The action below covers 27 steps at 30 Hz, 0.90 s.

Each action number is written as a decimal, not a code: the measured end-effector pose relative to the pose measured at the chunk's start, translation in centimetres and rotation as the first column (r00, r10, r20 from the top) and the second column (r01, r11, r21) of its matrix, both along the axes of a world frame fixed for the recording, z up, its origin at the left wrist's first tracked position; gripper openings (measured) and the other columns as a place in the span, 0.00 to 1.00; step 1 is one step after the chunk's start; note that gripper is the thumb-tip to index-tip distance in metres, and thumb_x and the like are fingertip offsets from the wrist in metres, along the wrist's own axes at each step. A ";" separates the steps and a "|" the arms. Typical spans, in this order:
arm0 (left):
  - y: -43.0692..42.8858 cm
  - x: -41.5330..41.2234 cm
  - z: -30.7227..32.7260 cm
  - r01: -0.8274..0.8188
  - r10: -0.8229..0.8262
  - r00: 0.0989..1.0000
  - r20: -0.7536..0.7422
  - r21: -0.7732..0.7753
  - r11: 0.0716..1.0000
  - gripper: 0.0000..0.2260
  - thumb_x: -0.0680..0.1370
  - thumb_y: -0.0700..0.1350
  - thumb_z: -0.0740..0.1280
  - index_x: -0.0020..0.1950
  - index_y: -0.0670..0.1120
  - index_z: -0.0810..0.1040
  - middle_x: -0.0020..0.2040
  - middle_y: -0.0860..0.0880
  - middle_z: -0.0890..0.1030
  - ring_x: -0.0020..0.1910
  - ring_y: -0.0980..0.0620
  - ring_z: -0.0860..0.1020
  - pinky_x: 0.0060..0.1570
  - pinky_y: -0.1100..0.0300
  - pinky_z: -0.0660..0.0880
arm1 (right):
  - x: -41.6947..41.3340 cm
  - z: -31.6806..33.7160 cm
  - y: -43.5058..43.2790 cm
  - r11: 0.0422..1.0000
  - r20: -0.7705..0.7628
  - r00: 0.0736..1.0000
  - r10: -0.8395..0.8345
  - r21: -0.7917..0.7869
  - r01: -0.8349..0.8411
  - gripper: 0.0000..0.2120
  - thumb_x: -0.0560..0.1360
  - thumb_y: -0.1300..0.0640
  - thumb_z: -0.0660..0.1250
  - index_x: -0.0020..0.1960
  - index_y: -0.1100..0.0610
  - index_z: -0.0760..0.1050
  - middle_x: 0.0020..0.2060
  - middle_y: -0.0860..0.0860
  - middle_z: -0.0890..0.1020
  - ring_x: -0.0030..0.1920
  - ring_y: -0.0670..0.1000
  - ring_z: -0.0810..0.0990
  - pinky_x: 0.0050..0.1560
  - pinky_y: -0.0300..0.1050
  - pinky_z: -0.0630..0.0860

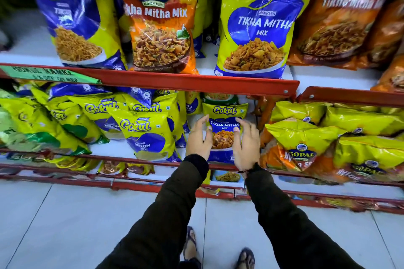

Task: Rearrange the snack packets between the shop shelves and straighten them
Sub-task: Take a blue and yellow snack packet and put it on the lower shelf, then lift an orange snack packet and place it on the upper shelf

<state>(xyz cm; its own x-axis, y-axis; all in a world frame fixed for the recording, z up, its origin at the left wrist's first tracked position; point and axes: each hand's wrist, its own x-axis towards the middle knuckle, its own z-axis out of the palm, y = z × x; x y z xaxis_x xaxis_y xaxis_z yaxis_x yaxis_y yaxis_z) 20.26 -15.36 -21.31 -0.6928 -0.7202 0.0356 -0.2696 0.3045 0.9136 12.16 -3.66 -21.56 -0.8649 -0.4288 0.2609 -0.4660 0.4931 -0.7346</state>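
A small yellow and blue Gokul Tikha Mitha Mix packet stands upright on the middle shelf. My left hand rests against its left side and my right hand against its right side, fingers spread, the packet held between the two palms. To its left leans a Gokul Nylon packet among several tilted yellow packets. On the upper shelf stand large bags: a Gopal Tikha Mitha Mix bag and a Gokul Tikha Mitha Mix bag.
Red metal shelf rails run across the front of each shelf. Jumbled Gopal packets lie to the right of my hands. A green offer label sits on the upper rail. Lower shelves hold more packets. Grey floor tiles and my sandalled feet are below.
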 end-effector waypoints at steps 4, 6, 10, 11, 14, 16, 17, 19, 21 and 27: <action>-1.1 2.0 5.0 -0.060 0.014 0.986 -0.168 -0.277 0.959 0.14 0.82 0.45 0.58 0.67 0.49 0.75 0.63 0.49 0.80 0.63 0.49 0.76 0.67 0.47 0.72 | 2.2 5.6 -1.1 0.990 -0.222 0.970 0.097 -0.081 -0.117 0.15 0.83 0.51 0.54 0.66 0.49 0.72 0.62 0.48 0.75 0.64 0.51 0.73 0.63 0.50 0.68; -2.1 2.6 7.7 -0.106 0.016 0.973 -0.232 -0.380 0.919 0.14 0.82 0.43 0.59 0.66 0.49 0.76 0.62 0.49 0.80 0.62 0.49 0.76 0.65 0.48 0.72 | 2.5 8.0 -2.1 0.979 -0.301 0.944 0.138 -0.106 -0.176 0.15 0.83 0.52 0.55 0.67 0.49 0.72 0.62 0.48 0.75 0.64 0.50 0.73 0.64 0.47 0.67; -5.0 3.3 13.2 -0.212 0.029 0.943 -0.332 -0.530 0.821 0.12 0.82 0.42 0.59 0.64 0.48 0.77 0.61 0.49 0.80 0.62 0.49 0.76 0.67 0.49 0.70 | 2.3 13.5 -5.6 0.949 -0.391 0.910 0.134 -0.213 -0.232 0.16 0.82 0.53 0.58 0.67 0.52 0.72 0.63 0.50 0.75 0.66 0.50 0.72 0.67 0.38 0.61; -5.9 3.1 14.5 -0.228 0.024 0.937 -0.349 -0.556 0.799 0.13 0.82 0.42 0.60 0.64 0.48 0.77 0.61 0.49 0.80 0.62 0.49 0.76 0.66 0.49 0.70 | 1.9 14.7 -6.7 0.938 -0.401 0.906 0.135 -0.244 -0.248 0.16 0.82 0.53 0.58 0.68 0.53 0.72 0.63 0.51 0.75 0.66 0.51 0.72 0.68 0.39 0.62; -8.6 2.7 18.1 -0.307 0.023 0.901 -0.432 -0.600 0.739 0.13 0.81 0.41 0.61 0.63 0.48 0.78 0.61 0.50 0.80 0.62 0.49 0.76 0.65 0.50 0.72 | 0.7 17.8 -10.0 0.885 -0.373 0.910 0.182 -0.341 -0.317 0.18 0.82 0.54 0.59 0.70 0.56 0.70 0.66 0.52 0.73 0.70 0.50 0.70 0.71 0.42 0.65; -10.9 1.9 20.3 -0.364 0.047 0.878 -0.476 -0.601 0.712 0.13 0.81 0.42 0.61 0.65 0.50 0.77 0.63 0.50 0.78 0.64 0.50 0.74 0.67 0.51 0.70 | -0.2 19.7 -12.3 0.873 -0.279 0.939 0.201 -0.384 -0.301 0.22 0.82 0.51 0.59 0.74 0.56 0.66 0.70 0.53 0.70 0.73 0.51 0.67 0.73 0.43 0.64; -12.0 1.6 21.1 -0.389 0.087 0.871 -0.484 -0.570 0.724 0.15 0.82 0.43 0.60 0.67 0.51 0.75 0.66 0.50 0.76 0.68 0.50 0.72 0.70 0.52 0.67 | -0.6 20.4 -13.2 0.874 -0.216 0.956 0.200 -0.402 -0.273 0.23 0.82 0.50 0.59 0.75 0.56 0.64 0.72 0.54 0.68 0.74 0.51 0.66 0.74 0.44 0.64; -14.6 0.6 23.0 -0.425 0.200 0.861 -0.468 -0.444 0.789 0.18 0.82 0.44 0.59 0.73 0.50 0.70 0.74 0.47 0.68 0.75 0.48 0.64 0.73 0.52 0.59 | -1.7 22.0 -15.3 0.881 -0.084 0.977 0.197 -0.422 -0.214 0.26 0.82 0.49 0.58 0.77 0.57 0.62 0.75 0.56 0.67 0.76 0.54 0.64 0.76 0.48 0.62; -17.0 -0.4 24.1 -0.406 0.275 0.861 -0.428 -0.253 0.878 0.22 0.82 0.43 0.60 0.76 0.43 0.65 0.78 0.41 0.62 0.78 0.43 0.59 0.75 0.52 0.56 | -2.7 23.4 -16.8 0.890 0.073 0.972 0.223 -0.423 -0.173 0.27 0.82 0.48 0.58 0.77 0.57 0.61 0.76 0.56 0.66 0.77 0.55 0.63 0.76 0.47 0.59; -21.1 -2.1 24.0 -0.280 0.294 0.908 -0.297 0.089 0.956 0.20 0.82 0.50 0.61 0.68 0.39 0.75 0.65 0.36 0.79 0.67 0.37 0.75 0.68 0.47 0.70 | -4.5 23.8 -18.7 0.849 0.289 0.917 0.274 -0.520 -0.089 0.21 0.79 0.42 0.61 0.63 0.55 0.77 0.62 0.54 0.81 0.66 0.56 0.76 0.71 0.54 0.70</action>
<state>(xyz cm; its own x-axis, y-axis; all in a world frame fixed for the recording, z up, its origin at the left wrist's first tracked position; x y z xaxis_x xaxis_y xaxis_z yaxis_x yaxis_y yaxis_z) 18.12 -36.46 2.66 -0.4165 -0.8921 0.1751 -0.0470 0.2135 0.9758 7.66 -22.35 2.21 -0.8563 -0.4831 0.1826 -0.1866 -0.0403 -0.9816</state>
